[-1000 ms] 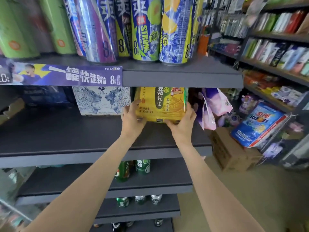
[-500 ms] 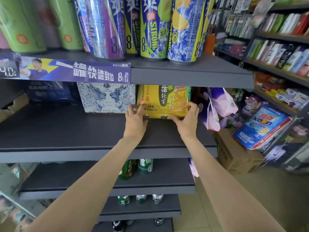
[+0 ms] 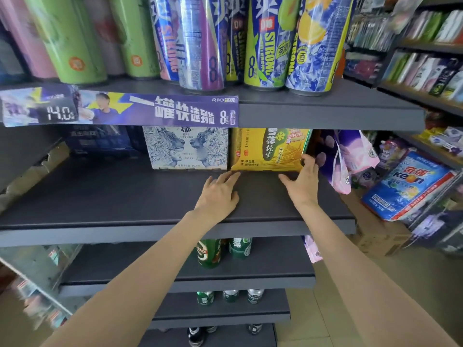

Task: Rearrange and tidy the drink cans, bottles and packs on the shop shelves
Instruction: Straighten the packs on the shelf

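Note:
A yellow three-can drink pack [image 3: 270, 149] stands at the back of the dark middle shelf [image 3: 125, 196], pressed against a white-and-blue lion-print pack [image 3: 185, 149] on its left. My left hand [image 3: 218, 194] lies flat on the shelf board, its fingertips just reaching the yellow pack's lower left corner. My right hand [image 3: 303, 184] has its fingertips against the pack's lower right corner, with the thumb spread out over the shelf. Neither hand holds anything.
Tall drink cans [image 3: 265, 41] line the shelf above. A dark blue pack [image 3: 100, 141] sits far back on the left. Green cans [image 3: 209, 251] stand on the shelf below. Purple bags [image 3: 345, 156] hang off the shelf's right end, above a cardboard box [image 3: 375, 236].
The yellow pack went from held near the shelf front to standing at the back beside the lion pack. Both hands let go of its sides and lowered to the shelf.

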A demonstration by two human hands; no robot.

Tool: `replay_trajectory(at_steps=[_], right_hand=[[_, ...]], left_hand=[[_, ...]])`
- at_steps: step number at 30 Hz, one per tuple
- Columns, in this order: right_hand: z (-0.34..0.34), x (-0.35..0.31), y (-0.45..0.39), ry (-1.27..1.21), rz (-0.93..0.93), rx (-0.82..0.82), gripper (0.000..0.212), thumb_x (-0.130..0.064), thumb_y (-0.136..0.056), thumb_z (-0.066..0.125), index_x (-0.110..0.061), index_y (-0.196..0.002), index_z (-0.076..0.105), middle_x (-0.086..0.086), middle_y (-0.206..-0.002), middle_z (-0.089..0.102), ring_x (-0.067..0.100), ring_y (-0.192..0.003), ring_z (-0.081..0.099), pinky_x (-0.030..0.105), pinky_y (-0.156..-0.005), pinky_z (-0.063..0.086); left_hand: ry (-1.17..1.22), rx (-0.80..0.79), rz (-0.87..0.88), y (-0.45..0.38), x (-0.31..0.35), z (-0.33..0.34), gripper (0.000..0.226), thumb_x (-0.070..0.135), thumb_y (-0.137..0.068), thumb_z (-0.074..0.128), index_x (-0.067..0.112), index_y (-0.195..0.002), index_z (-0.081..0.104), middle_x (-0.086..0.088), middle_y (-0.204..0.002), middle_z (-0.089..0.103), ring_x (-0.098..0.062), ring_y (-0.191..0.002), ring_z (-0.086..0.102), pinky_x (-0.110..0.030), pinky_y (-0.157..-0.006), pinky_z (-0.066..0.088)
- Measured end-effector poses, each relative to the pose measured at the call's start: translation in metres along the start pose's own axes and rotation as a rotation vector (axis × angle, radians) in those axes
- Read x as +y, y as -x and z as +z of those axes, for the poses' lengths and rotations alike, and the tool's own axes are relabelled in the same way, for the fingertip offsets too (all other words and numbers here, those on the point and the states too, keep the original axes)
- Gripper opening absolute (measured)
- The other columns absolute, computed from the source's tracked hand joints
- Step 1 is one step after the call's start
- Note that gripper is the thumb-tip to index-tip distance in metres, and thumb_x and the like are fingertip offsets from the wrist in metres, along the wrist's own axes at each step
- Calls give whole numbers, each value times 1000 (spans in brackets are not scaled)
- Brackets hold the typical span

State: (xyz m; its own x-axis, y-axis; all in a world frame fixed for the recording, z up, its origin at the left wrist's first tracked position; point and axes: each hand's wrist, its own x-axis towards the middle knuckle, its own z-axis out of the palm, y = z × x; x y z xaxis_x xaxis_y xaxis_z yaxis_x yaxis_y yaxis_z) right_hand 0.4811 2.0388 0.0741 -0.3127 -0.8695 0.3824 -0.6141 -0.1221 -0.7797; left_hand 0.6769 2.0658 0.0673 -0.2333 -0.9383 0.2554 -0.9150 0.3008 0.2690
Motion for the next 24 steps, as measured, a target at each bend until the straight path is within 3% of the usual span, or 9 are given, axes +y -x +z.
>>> replay_trajectory(at_steps=[5,10,12,14,16,19,21,24], right_hand=[[-1,-25,29,14,-119,-15,80,-7,-78,72,-15,-144,26,8,-149,27,19,-136,27,17,-103,20],[20,-90,78,21,-91,-72,71,-8,-82,68,-13,-141,30,11,-143,29,25,-129,37,29,-105,30],[28,-122,113,-51,-156,-88,66,-8,-82,68,-15,-138,33,6,-135,33,19,-116,46,35,-100,43],[25,-155,149,-112,-317,-58,61,-7,-82,67,-16,-135,36,3,-129,36,10,-106,47,27,-90,48],[15,-192,173,-179,-507,21,56,-4,-82,66,-18,-129,39,3,-125,40,11,-108,50,21,-86,49],[1,-261,173,-286,-655,77,47,-7,-84,65,-21,-121,39,5,-122,45,17,-107,54,15,-84,48],[0,-306,154,-287,-711,65,43,-13,-84,63,-14,-122,43,5,-121,46,16,-107,54,14,-82,48],[10,-365,113,-196,-793,45,43,-11,-82,66,-7,-120,46,4,-118,43,16,-108,49,24,-87,48]], left_hand=[[-26,17,43,38,-42,-27,61,23,-94,43,18,-148,14,-8,-148,30,-30,-129,36,-35,-107,28],[-41,41,108,77,-83,-68,56,19,-92,44,17,-145,25,-7,-142,37,-30,-122,46,-37,-100,36],[5,177,257,104,-101,-97,48,14,-88,43,11,-136,42,-11,-132,47,-31,-112,52,-41,-93,44],[21,374,388,130,-120,-136,43,13,-83,40,8,-123,53,-11,-121,54,-26,-101,55,-37,-85,47],[46,561,434,150,-138,-178,38,10,-80,42,9,-116,55,-10,-115,55,-22,-101,52,-35,-86,43],[105,759,382,160,-158,-243,35,8,-79,43,10,-112,54,-10,-113,53,-23,-103,51,-33,-89,41],[130,834,319,155,-168,-281,33,7,-79,44,5,-110,56,-10,-111,51,-20,-103,48,-27,-89,38],[188,932,210,135,-185,-328,32,5,-79,47,2,-110,55,-4,-104,44,-11,-93,44,-19,-81,33]])
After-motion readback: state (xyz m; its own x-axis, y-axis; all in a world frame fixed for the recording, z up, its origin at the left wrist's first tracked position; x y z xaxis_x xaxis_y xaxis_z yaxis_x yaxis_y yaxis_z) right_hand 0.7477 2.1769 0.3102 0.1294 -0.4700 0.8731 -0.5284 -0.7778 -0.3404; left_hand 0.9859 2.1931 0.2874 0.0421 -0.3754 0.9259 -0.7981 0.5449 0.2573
